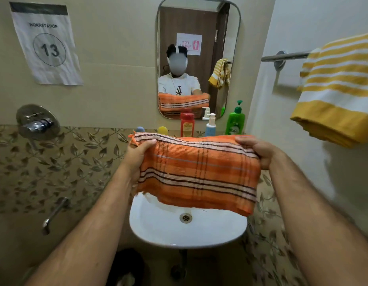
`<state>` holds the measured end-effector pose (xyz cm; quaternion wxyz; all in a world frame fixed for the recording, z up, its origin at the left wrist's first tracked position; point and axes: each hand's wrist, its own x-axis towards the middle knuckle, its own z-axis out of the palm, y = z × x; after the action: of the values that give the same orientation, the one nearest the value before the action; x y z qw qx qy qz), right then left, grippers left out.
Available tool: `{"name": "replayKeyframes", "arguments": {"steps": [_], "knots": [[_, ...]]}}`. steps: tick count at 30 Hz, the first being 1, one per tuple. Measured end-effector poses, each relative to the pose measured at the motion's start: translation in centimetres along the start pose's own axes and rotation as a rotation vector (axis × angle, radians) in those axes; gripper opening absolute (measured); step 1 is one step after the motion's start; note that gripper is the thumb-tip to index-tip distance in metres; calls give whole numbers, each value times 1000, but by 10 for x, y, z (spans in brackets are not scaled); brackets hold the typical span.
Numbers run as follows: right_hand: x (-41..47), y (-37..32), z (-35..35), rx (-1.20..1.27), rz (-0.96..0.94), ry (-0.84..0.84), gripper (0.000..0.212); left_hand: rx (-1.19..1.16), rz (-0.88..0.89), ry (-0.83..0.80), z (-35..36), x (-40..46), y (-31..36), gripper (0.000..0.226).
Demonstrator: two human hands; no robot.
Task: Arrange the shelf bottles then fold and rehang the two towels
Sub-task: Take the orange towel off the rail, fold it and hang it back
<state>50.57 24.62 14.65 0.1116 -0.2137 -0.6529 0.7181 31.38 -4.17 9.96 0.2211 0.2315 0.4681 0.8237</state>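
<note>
I hold a folded orange checked towel (197, 172) stretched flat above the white sink (158, 230). My left hand (137, 157) grips its left end and my right hand (259, 150) grips its upper right corner. A yellow and white striped towel (335, 89) hangs folded over the metal towel rail (286, 56) on the right wall. Behind the orange towel a row of bottles stands on the shelf under the mirror: a red bottle (187, 124), a pale blue pump bottle (211, 125), a green pump bottle (235, 120), plus a blue cap (140, 129) and a yellow cap (162, 130), their lower parts hidden.
A mirror (197, 56) hangs above the shelf. A chrome mixer valve (37, 122) and a spout (55, 211) project from the left wall. A paper sign numbered 13 (47, 46) is taped at the upper left. A dark object (127, 267) sits on the floor under the sink.
</note>
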Motion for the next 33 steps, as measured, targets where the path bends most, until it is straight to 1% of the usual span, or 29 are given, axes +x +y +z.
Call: {"name": "replayKeyframes", "arguments": {"steps": [1,2,3,4,6,7,8,9,10,11,12,13,16,19,21,23,24,26,28,29,31,32,33], "knots": [[3,7,-5,-55,74,28,53,28,17,26,1,1,4,37],[5,12,-8,-86,127,57,56,82,32,50,3,1,7,26],[10,18,-12,-94,173,101,56,133,40,76,4,2,9,13],[10,21,-12,-77,197,144,55,164,44,98,8,2,11,9],[14,23,-13,68,169,191,47,205,57,116,17,2,13,17],[16,23,-14,159,112,192,39,217,68,122,22,3,14,13],[15,25,-14,231,40,187,38,220,79,130,27,4,15,8],[17,31,-17,303,-33,166,45,214,89,138,31,6,17,4],[15,36,-17,313,-90,153,57,204,97,142,35,8,19,1],[17,45,-17,283,-118,152,74,202,102,142,39,10,20,1],[15,53,-14,210,-113,191,91,215,103,135,41,11,21,3],[16,62,-11,162,-111,227,100,239,102,127,42,11,22,6],[16,68,-8,166,-188,314,90,302,95,122,35,9,23,10],[18,57,-14,116,-267,335,81,395,62,68,10,6,25,8],[13,49,-12,-49,-269,344,73,538,40,68,-7,6,26,16],[12,41,-7,-312,-274,348,66,642,23,99,-16,5,26,22],[12,37,-1,-423,-265,359,62,659,24,113,-17,4,25,21],[17,32,8,-523,-252,408,57,648,43,142,-12,-1,24,14],[24,30,12,-458,-163,451,56,612,65,175,-4,-3,23,12],[28,28,13,-344,-92,435,58,591,73,194,-3,-3,23,13],[29,24,14,-84,20,303,68,555,82,236,1,-4,25,11],[29,24,14,-45,43,237,76,541,90,251,1,-4,27,9],[30,25,13,-84,49,194,82,529,96,260,0,-5,29,8]]}}
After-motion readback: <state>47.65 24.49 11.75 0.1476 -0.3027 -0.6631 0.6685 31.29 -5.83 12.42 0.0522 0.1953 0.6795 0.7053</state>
